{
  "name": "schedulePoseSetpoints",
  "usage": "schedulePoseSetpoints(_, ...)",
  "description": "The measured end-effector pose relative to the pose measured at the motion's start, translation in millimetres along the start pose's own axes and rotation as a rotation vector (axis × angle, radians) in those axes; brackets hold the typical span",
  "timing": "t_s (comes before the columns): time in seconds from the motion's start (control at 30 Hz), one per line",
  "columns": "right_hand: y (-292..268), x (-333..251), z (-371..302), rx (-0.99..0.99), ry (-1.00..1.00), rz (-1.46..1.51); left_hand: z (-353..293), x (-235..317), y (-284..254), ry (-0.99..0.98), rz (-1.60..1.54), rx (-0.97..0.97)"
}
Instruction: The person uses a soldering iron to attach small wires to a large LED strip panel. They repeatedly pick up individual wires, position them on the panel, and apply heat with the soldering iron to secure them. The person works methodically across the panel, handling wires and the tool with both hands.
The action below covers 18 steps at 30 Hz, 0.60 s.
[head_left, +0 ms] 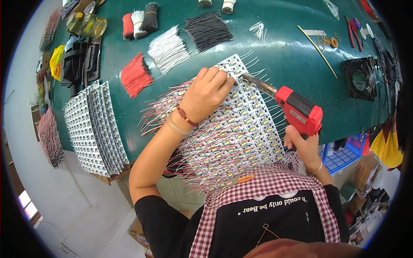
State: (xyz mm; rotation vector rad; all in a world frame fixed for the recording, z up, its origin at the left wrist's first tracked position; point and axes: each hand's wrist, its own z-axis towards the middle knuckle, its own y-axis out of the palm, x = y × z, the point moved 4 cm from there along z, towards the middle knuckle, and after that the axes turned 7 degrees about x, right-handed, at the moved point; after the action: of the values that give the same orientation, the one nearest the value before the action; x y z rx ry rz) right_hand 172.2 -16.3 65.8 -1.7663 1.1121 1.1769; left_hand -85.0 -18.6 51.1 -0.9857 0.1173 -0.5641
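Note:
A large panel of small white circuit boards (262,124) lies in front of me, partly over the table edge and against my apron. Rows of thin red, white and black wires stick out from it. My right hand (304,148) grips a red and black soldering gun (301,112), whose metal tip reaches the panel's upper right part. Just left of that tip, my left hand (208,89) is closed in a pinch over the boards. What its fingertips hold is hidden.
Loose piles of red wires (136,75), white wires (168,50) and black wires (208,31) lie beyond the panel. More circuit panels (92,129) stand stacked at left. At right are a black fan (360,79), a yellow stick (317,50), red-handled pliers (355,33) and a blue basket (344,155).

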Motion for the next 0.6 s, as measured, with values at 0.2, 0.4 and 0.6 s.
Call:
schedulePoseSetpoints(0.2,-2,5,0,0.005,0.018,0.004,1,0,6,0.005,-0.002,-0.002)
schedulePoseSetpoints(0.4,1,9,-2,0.002,0.033,-0.028,2,1,5,0.019,0.008,-0.017)
schedulePoseSetpoints(0.6,0,8,-13,0.030,-0.002,0.017,0,5,1,0.042,0.032,-0.028)
